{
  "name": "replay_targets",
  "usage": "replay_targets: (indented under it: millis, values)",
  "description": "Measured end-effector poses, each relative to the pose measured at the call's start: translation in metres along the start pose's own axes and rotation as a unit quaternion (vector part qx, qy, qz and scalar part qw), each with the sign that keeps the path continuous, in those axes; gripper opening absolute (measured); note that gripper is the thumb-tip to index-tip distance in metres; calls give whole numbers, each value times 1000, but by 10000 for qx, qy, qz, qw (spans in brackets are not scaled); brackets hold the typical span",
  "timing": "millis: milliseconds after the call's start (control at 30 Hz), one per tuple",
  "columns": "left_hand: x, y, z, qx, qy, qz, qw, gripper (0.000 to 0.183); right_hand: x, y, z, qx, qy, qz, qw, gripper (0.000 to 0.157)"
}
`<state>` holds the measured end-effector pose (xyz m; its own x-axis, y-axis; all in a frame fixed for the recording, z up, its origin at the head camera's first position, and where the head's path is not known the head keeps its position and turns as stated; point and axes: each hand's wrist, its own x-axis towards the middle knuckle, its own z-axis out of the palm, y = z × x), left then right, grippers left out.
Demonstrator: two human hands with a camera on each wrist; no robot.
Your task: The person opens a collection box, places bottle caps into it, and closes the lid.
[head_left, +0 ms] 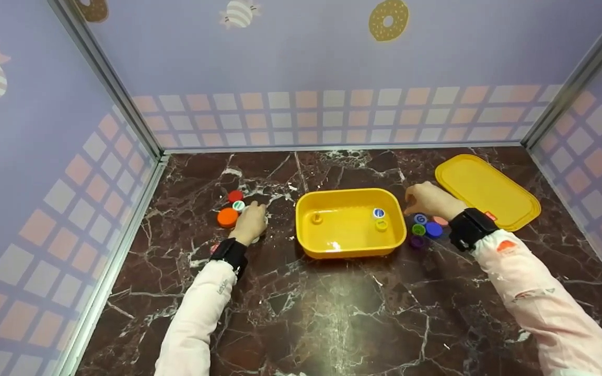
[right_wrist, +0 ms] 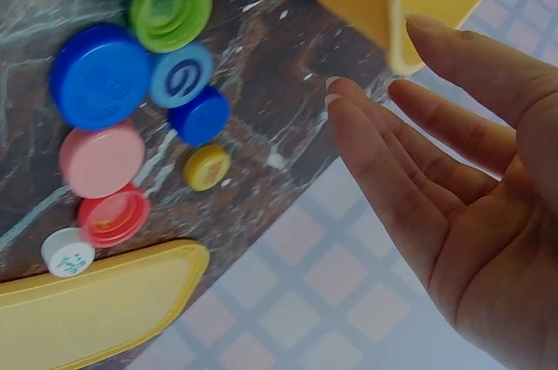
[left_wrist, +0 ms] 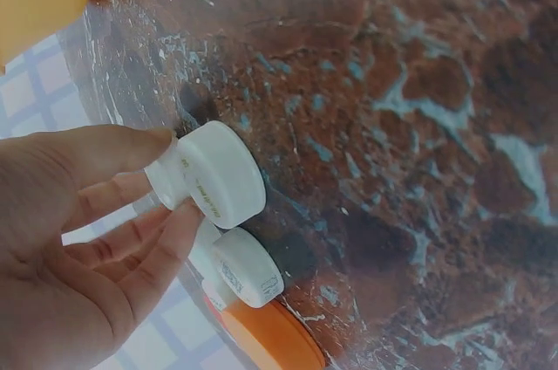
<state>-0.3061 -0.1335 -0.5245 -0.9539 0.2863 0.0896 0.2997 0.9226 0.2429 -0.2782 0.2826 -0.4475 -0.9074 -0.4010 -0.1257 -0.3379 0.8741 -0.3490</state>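
A white cap (left_wrist: 222,175) with small gold lettering is pinched between the thumb and fingers of my left hand (head_left: 250,222), low over the table left of the yellow box (head_left: 350,253). Beside that hand lie a white cap (head_left: 239,206), a red cap (head_left: 235,196) and a larger orange cap (head_left: 227,218). My right hand (head_left: 429,200) is at the box's right side, its fingers loosely extended and nothing between them in the right wrist view. Inside the box sit a blue-and-white cap (head_left: 379,213), a yellow cap (head_left: 381,225) and an orange-yellow cap (head_left: 317,219).
Right of the box is a cluster of caps, including blue (right_wrist: 100,78), green (right_wrist: 172,14), purple (head_left: 417,242), pink (right_wrist: 102,161) and red (right_wrist: 115,215). A yellow lid (head_left: 489,190) lies at the back right. Patterned walls (head_left: 332,62) enclose the marbled table (head_left: 332,313).
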Motion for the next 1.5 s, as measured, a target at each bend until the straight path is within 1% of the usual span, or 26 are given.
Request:
replay_targets:
  millis: [167,233,333,467,567,667,733,900,1000,1133,1267,1333,1400,1500]
  values:
    - [1,0,-1,-54,-99,-9,9999,25,-4,14,2,-151,132,-38,9998,24]
    - [1,1,-3,-78,-97,11,9999,25,-6,20,3,-144,127,-27,9998,22]
    - [2,2,-5,-92,-32,123,9999,23,-10,27,3,6,28,138,9999,23]
    - [5,4,-11,-61,61,230,9997,24,-15,37,2,196,-117,497,9985,26]
    - [9,8,-16,-26,124,294,9995,22,-18,44,2,251,-182,615,9976,28]
    - [11,15,-22,20,194,413,9990,18,-21,51,2,295,-204,583,9977,27]
    - [12,21,-25,52,270,521,9983,16,-23,55,3,308,-172,545,9979,23]
    - [14,33,-32,144,560,659,9961,13,-27,65,6,320,-187,545,9978,13]
    - [15,41,-35,171,551,611,9965,15,-30,69,9,338,-282,591,9973,12]
    - [19,52,-40,79,492,581,9971,17,-32,73,11,280,-322,618,9972,15]
    - [20,65,-45,-56,678,856,9940,15,-34,74,10,161,-168,527,9983,19]
    - [21,71,-47,-90,713,1016,9922,14,-34,75,10,150,-106,492,9986,20]
    - [22,78,-47,-75,672,1191,9906,13,-35,75,9,178,-112,520,9984,21]
    - [23,89,-45,26,525,1485,9875,13,-36,75,9,166,-229,596,9978,22]
